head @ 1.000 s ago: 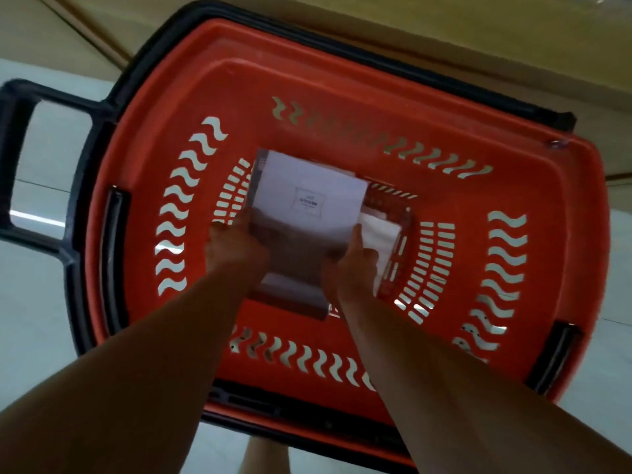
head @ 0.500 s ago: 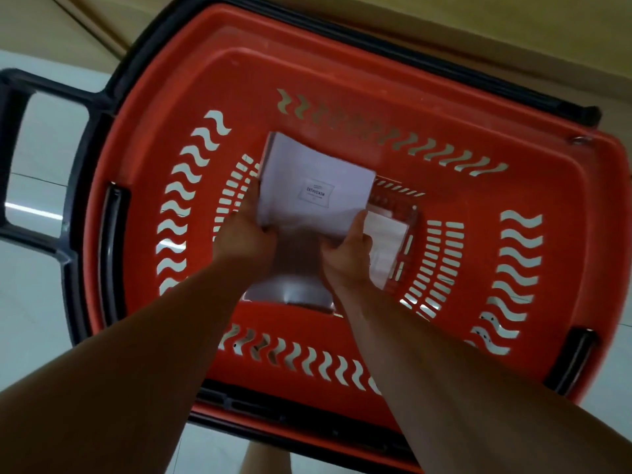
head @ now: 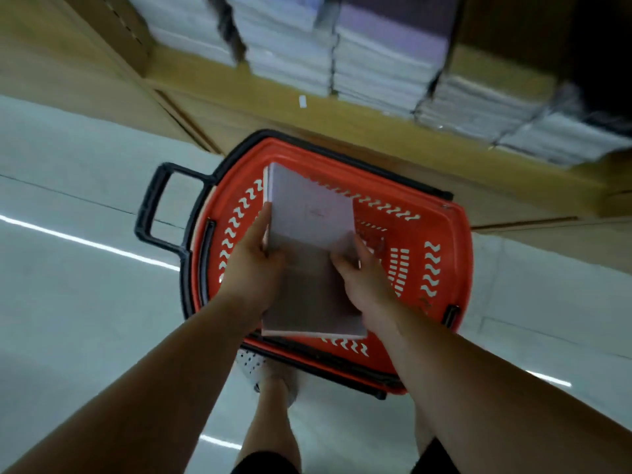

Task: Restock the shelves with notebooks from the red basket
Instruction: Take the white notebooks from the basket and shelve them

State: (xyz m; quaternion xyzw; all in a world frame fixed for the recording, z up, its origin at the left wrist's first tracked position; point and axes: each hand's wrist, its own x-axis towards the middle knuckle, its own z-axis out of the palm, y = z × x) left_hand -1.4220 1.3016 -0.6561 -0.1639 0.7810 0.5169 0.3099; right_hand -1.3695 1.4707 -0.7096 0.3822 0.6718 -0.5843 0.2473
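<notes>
A stack of pale notebooks [head: 309, 241] is held above the red basket [head: 441, 234], which stands on the floor below. My left hand [head: 254, 265] grips the stack's left edge, thumb on top. My right hand [head: 364, 278] grips its right edge. Beyond the basket, the wooden shelf [head: 239, 83] holds several piles of wrapped notebooks [head: 379, 70], blurred in this frame. The inside of the basket is mostly hidden behind the stack.
The basket's black handle [head: 154, 206] sticks out to the left over the pale tiled floor [head: 68, 268]. My leg and a perforated white shoe [head: 256, 367] show just behind the basket. A dark shelf section [head: 598, 46] lies at the far right.
Both hands have lifted the notebook stack up out of the basket. The view has pulled back and up, so the shelf with its piles now shows.
</notes>
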